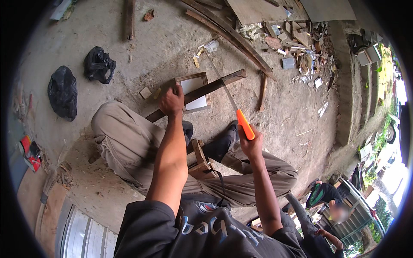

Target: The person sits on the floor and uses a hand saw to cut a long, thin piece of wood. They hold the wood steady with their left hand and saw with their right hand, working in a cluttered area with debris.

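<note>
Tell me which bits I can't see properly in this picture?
All in the head view:
- Inside the black bags: dark plastic hides it.
- Middle of the white-panelled frame: the dark wooden bar crosses over it.
- Part of that bar: covered by the left hand.
- End of the orange saw handle: covered by the right hand.
- Other person's head: blurred.
- Many scraps: too small.

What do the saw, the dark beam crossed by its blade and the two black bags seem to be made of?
Saw blade: probably metal, thin, straight and greyish.
Saw handle: likely plastic, evenly bright orange and smooth-looking.
Beam: apparently wood, dark and rough, browner at its far end.
Black bags: likely plastic film, crinkled with shiny highlights.
</note>
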A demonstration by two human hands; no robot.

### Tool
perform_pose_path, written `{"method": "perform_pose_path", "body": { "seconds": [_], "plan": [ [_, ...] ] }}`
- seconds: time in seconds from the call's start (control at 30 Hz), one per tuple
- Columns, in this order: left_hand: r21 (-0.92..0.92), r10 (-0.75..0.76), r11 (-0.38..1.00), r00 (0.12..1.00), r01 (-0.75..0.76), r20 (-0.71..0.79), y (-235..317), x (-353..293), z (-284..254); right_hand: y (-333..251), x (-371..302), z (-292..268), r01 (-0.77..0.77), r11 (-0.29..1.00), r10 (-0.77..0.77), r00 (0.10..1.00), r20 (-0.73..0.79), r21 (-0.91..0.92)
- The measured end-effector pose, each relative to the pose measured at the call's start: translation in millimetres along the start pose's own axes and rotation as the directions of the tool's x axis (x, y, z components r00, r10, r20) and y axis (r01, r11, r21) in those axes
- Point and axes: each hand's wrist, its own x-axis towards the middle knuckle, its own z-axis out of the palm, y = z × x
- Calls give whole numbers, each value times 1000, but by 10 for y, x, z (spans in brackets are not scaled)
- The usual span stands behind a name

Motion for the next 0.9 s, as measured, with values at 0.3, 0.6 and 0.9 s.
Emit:
{"method": "perform_pose_path", "body": {
  "seconds": [0.3,0.6,0.9],
  "plan": [
    [-10,1,1000,1000,-1,-3,-10,-35,-57,-56,-257,311,27,994,-23,999,-33,106],
    [-220,172,966,974,-137,148,-94,-76,-181,129,-278,312,41,999,-42,991,-128,-10],
    [-147,602,777,654,-612,458,-518,33,-487,424,-536,330,165,980,-125,946,-300,114]
  ]
}}
